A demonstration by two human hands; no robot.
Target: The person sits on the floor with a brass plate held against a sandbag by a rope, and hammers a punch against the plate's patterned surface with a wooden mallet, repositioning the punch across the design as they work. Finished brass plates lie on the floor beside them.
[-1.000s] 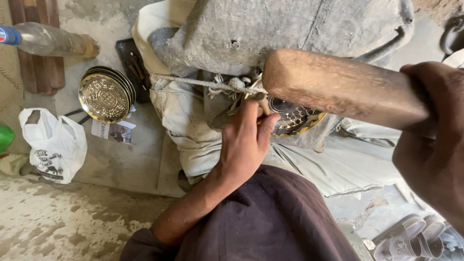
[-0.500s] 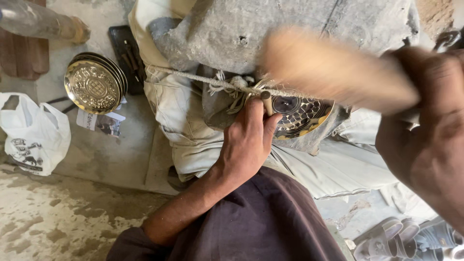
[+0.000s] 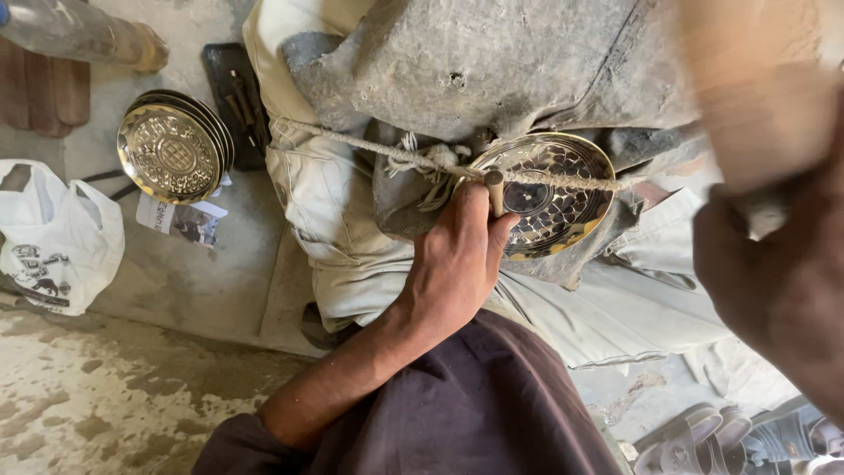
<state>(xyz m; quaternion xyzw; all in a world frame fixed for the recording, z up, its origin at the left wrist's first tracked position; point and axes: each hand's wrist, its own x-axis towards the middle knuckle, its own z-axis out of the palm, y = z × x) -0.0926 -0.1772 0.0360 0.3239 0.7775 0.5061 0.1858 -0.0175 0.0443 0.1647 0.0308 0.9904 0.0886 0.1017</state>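
Observation:
My left hand (image 3: pixel 457 255) grips a short metal punch (image 3: pixel 495 186) held upright against a round brass plate (image 3: pixel 554 198) with an engraved pattern. The plate lies on grey padded cloth (image 3: pixel 492 62) and a taut rope (image 3: pixel 369 145) crosses its top. At the right edge my right hand (image 3: pixel 774 281) is closed around the handle of a wooden mallet (image 3: pixel 756 97), raised high and blurred by motion.
A stack of engraved brass plates (image 3: pixel 171 154) sits on the concrete floor at the left, above a printed leaflet (image 3: pixel 180 220). A white plastic bag (image 3: pixel 53 233) lies further left. A black tool tray (image 3: pixel 236 101), a bottle (image 3: pixel 79 31) and sandals (image 3: pixel 738 444) are nearby.
The mallet has swung up and to the right, uncovering the brass plate. My left hand keeps the punch on the plate. The view has shifted slightly.

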